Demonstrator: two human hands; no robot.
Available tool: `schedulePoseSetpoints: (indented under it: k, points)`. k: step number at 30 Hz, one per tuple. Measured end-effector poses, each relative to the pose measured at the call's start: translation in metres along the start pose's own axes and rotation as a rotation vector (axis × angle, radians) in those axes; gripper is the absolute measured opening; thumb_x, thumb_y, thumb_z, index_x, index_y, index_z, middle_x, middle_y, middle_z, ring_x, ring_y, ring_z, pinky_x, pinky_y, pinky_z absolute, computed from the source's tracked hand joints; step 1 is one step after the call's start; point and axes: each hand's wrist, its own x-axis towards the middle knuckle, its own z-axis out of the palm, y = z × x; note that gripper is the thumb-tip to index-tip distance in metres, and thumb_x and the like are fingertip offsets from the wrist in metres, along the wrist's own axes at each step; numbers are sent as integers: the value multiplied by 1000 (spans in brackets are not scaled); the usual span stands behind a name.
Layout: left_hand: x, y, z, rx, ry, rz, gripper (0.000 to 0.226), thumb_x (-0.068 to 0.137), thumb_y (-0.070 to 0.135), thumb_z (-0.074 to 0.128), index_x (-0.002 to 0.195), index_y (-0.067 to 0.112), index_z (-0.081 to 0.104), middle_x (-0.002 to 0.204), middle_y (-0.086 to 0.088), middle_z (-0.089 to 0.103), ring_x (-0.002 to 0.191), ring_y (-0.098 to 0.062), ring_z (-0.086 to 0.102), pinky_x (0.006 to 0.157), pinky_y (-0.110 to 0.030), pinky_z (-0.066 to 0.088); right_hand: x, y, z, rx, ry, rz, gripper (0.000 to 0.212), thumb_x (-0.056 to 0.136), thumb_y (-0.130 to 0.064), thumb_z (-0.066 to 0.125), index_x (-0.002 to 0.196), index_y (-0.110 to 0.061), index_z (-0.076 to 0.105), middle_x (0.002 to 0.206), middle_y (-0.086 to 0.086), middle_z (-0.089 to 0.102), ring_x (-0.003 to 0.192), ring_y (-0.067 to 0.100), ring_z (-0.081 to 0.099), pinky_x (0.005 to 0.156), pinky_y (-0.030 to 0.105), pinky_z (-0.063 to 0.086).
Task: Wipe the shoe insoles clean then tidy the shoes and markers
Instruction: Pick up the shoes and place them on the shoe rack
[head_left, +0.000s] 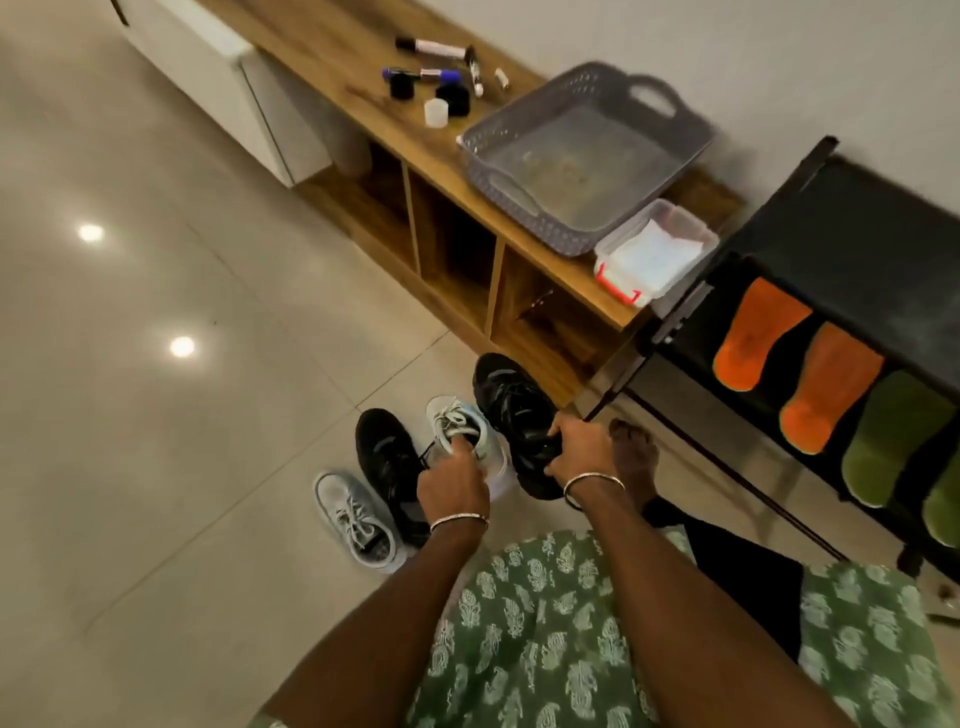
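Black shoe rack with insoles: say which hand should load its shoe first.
Probably right. The right hand, gripping the black lace-up sneaker, sits nearest the black rack; the left hand, holding the white sneaker, is farther away.

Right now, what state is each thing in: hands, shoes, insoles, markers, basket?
left hand, grips the pale shoe at its opening
right hand, grips a black shoe
other black shoe, upright on the floor
grey shoe, upright on the floor
orange insoles, lying on the black rack
green insoles, lying on the same rack
markers, scattered on the wooden shelf
grey basket, nothing visible inside
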Motion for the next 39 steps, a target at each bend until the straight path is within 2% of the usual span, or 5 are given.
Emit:
schedulePoseSetpoints:
  k: [7, 15, 24, 34, 39]
  points:
    - [61, 0, 66, 129, -75, -58, 42, 98, 19, 50, 138, 13, 43, 100, -8, 74, 91, -31, 72, 79, -35, 47, 69, 13, 51, -1, -73, 21, 25, 81, -1, 71, 102, -12, 63, 110, 16, 62, 103, 36, 62, 87, 38, 53]
    - [100, -19, 136, 321, -163, -94, 30, 76, 23, 77, 104, 17, 68, 55, -1, 65, 49, -21, 65, 62, -31, 46, 128, 31, 121, 74, -68, -12, 28, 75, 7, 68, 96, -11, 67, 99, 18, 68, 95, 37, 65, 83, 38, 55]
    - [106, -33, 178, 231, -220, -137, 28, 102, 14, 41, 128, 16, 47, 109, -7, 72, 100, -30, 70, 88, -37, 47, 158, 48, 161, 32, -174, -8, 28, 81, 2, 71, 106, -11, 70, 107, 17, 68, 104, 37, 64, 90, 37, 51]
    - [101, -44, 184, 0, -366, -260, 31, 99, 17, 44, 130, 14, 43, 117, -17, 65, 107, -39, 64, 79, -39, 48, 166, 54, 176, 48, -377, 114, 45, 88, -8, 66, 133, -11, 61, 133, 21, 54, 119, 41, 56, 104, 38, 44]
    - [99, -35, 160, -11, -362, -284, 39, 96, 15, 47, 134, 15, 41, 120, -16, 65, 109, -38, 64, 81, -39, 48, 157, 48, 164, 158, -300, 136, 35, 88, -8, 66, 122, -12, 67, 124, 19, 62, 113, 38, 60, 101, 39, 48]
